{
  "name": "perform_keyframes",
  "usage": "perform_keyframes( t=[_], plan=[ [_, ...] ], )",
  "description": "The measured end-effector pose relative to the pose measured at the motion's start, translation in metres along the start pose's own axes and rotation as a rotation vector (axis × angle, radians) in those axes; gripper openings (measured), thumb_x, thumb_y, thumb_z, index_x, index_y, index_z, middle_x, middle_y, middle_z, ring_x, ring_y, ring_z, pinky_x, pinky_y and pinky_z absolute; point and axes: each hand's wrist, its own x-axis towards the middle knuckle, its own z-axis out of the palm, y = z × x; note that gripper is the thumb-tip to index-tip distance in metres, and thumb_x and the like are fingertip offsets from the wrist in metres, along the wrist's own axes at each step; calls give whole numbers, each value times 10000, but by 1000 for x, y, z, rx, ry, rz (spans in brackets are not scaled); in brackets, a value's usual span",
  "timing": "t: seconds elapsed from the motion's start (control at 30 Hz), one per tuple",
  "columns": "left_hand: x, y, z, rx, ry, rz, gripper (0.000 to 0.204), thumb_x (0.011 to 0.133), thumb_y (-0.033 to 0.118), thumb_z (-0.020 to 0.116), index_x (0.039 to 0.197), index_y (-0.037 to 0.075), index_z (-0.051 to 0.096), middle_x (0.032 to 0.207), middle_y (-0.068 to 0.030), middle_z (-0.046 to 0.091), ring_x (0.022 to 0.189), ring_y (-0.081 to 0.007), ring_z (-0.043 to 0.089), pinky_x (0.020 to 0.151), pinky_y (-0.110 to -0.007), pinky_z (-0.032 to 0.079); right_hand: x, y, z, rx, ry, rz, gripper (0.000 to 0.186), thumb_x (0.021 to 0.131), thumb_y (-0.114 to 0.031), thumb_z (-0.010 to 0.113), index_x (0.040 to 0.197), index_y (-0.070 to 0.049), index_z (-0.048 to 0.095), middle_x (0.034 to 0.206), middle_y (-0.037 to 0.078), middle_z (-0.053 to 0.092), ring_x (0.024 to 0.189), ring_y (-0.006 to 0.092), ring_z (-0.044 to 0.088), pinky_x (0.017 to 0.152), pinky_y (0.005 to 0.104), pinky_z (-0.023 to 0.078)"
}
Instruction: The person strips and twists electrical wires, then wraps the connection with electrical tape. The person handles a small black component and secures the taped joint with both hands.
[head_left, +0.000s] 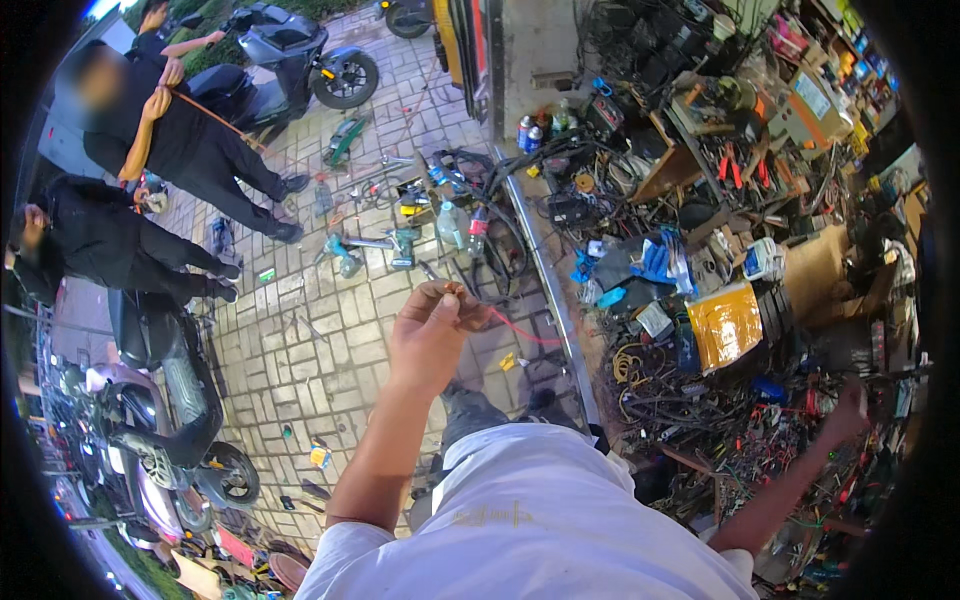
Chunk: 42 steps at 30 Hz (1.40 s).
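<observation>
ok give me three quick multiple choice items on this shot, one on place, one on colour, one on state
1. Where is the right hand?
A. over the wire pile
B. on the scooter
C. in a pocket

2. What colour is the wire at the left hand?
A. green
B. red
C. white

3. How is the left hand?
A. flat open
B. pinched on the wire's end
C. out of view

Answers:
1 A, it reaches out over the tangled wire pile.
2 B, a red strand trails from the fingers.
3 B, the fingertips close on it.
</observation>
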Motion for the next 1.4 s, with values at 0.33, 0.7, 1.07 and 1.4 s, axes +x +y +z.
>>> perform_keyframes(
  t=[0.33, 0.7, 1.07, 1.4],
  plan=[
    [-6, 90, -73, 139, 146, 49, 147, 915, 43, 586, 1056, 5, 602, 945, -94, 655, 915, -230, 649, 867, -396, 523, 70, -631, -154, 1913, -1175, 163, 255, 822, -217, 716, 933, 7, 662, 821, 46, 655, 743, 90, 561, 681, 252, 452],
    [-20, 192, -190, 291, 333, 182, 185, 938, 171, 580, 1041, 18, 574, 866, -20, 613, 776, -89, 557, 661, -225, 441, 99, -829, -235, 1851, -1330, -469, 254, 816, -242, 704, 865, 7, 703, 738, 74, 669, 665, 137, 553, 629, 295, 439],
    [54, 274, -292, 125, 445, 229, 234, 948, 126, 550, 1116, -36, 531, 962, -88, 597, 867, -152, 576, 801, -278, 472, 138, -1011, -217, 2089, -1912, -461, 164, 884, -141, 651, 907, 19, 682, 749, 17, 642, 653, 62, 546, 569, 225, 435],
    [215, 390, -305, -234, 596, 354, 135, 950, 171, 541, 930, 37, 543, 881, -64, 581, 838, -180, 560, 808, -349, 439, 238, -1166, -164, 2249, -617, -786, 136, 727, -47, 692, 861, -29, 689, 641, 65, 541, 625, 239, 505, 639, 348, 392]
  ],
)
